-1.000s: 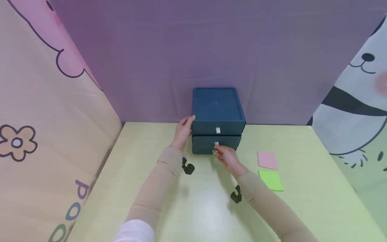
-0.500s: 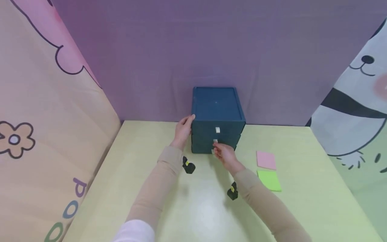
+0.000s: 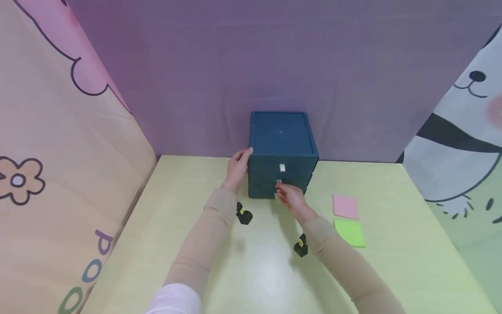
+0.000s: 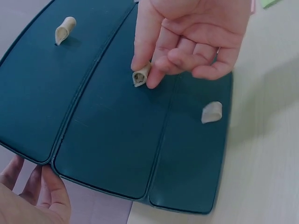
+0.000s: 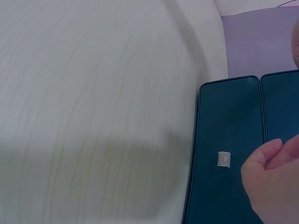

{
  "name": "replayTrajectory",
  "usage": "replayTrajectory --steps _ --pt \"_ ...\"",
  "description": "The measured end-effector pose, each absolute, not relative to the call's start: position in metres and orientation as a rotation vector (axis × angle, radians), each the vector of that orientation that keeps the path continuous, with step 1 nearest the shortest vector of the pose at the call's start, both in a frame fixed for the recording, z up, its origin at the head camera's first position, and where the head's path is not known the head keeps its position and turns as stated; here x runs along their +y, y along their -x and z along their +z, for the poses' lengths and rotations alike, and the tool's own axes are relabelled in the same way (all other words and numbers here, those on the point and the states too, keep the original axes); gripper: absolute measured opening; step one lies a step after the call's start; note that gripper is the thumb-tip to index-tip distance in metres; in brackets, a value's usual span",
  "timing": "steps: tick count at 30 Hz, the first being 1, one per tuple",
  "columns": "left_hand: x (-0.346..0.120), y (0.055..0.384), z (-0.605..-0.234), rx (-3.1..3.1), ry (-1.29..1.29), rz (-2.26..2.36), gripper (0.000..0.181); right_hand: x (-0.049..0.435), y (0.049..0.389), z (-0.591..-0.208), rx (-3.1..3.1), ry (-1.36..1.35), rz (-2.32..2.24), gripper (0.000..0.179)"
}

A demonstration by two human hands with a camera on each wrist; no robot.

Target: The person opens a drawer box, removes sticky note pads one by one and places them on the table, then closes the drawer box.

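A dark blue-green drawer unit (image 3: pixel 280 134) stands against the purple backdrop, its three drawer fronts each bearing a small whitish pull tab. My left hand (image 3: pixel 237 168) braces the unit's left side, fingers lying along the wall and thumb at the front top corner. With thumb and forefinger, my right hand (image 3: pixel 292 199) pinches the middle pull tab (image 4: pixel 141 76). That drawer front (image 4: pixel 112 126) sits level with its neighbours in the left wrist view. The top pull tab (image 3: pixel 282 168) and the bottom pull tab (image 5: pixel 224 159) are untouched.
Right of the unit, a pink sticky-note pad (image 3: pixel 345 206) and a green sticky-note pad (image 3: pixel 349 233) lie on the pale wooden table (image 3: pixel 176 209). A purple cloth (image 3: pixel 196 87) hangs behind, with printed cloths on both sides.
The middle drawer, which stuck out a little with a dark gap above it, has slid back flush. My right hand moved slightly forward with it; my left hand stayed on the unit's side.
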State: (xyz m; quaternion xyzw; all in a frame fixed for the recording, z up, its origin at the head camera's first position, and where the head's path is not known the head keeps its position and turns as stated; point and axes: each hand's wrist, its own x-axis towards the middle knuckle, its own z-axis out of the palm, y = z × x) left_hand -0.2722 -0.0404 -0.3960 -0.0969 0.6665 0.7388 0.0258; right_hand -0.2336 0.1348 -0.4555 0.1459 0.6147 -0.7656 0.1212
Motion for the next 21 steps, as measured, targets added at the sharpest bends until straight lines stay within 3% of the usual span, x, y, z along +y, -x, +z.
replayTrajectory --steps 8,21 --pt "-0.043 0.273 -0.398 2.070 0.299 2.256 0.050 0.136 0.227 -0.463 1.669 -0.393 -2.257 0.017" --pt "-0.041 0.273 -0.399 2.094 0.300 2.243 0.049 0.155 0.196 -0.478 1.250 -0.513 -2.441 0.037"
